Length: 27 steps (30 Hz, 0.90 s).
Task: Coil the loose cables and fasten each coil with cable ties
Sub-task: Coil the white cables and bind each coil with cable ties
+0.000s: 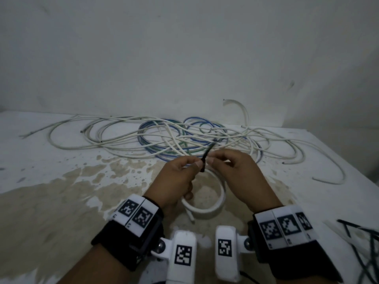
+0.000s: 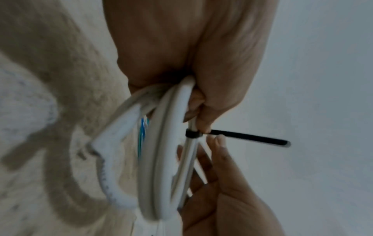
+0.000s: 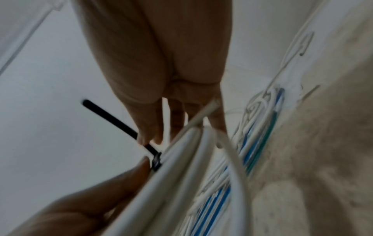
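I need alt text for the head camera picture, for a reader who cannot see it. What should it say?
Two hands, left hand and right hand, hold a white cable coil over a stained white table and pinch a black cable tie fastened around it. Behind them lies a tangle of loose white, blue and green cables; spare ties lie at the right edge.

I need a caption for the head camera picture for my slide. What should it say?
Two hands fasten a black cable tie round a white cable coil.
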Each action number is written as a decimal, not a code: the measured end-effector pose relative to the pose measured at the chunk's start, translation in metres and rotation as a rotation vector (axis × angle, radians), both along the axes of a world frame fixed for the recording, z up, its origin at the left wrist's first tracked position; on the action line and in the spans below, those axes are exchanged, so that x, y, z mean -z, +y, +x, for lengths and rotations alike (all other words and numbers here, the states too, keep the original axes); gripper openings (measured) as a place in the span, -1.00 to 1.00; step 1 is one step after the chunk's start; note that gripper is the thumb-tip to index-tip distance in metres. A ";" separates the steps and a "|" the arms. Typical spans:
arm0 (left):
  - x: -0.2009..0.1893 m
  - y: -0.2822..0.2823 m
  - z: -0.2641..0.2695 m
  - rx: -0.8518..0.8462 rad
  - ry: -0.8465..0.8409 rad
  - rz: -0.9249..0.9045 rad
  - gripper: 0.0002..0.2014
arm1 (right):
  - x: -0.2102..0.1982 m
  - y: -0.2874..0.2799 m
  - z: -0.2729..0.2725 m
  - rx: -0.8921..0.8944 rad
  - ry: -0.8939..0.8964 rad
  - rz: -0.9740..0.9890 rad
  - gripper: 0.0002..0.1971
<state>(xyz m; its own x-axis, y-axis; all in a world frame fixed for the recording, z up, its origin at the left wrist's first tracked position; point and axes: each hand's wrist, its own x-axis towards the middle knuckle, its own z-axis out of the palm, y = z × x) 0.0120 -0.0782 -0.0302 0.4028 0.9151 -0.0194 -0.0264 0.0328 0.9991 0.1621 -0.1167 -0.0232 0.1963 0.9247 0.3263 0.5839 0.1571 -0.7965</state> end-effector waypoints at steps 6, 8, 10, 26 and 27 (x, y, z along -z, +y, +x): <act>-0.015 0.001 -0.024 -0.087 -0.252 -0.214 -0.84 | -0.006 -0.005 -0.015 -0.091 0.312 -0.260 -0.74; -0.015 -0.002 -0.039 -0.089 -0.233 -0.253 -0.82 | -0.009 -0.001 -0.021 -0.044 0.356 -0.207 -0.70; -0.012 -0.004 -0.054 -0.055 -0.144 -0.249 -0.83 | -0.010 0.004 -0.027 -0.003 0.372 -0.169 -0.67; -0.009 0.051 -0.266 -0.719 -0.273 -0.231 -0.85 | -0.015 0.083 -0.187 -0.177 0.274 -0.413 -0.78; -0.010 0.063 -0.286 -0.782 -0.295 -0.226 -0.83 | -0.013 0.089 -0.195 -0.174 0.248 -0.418 -0.77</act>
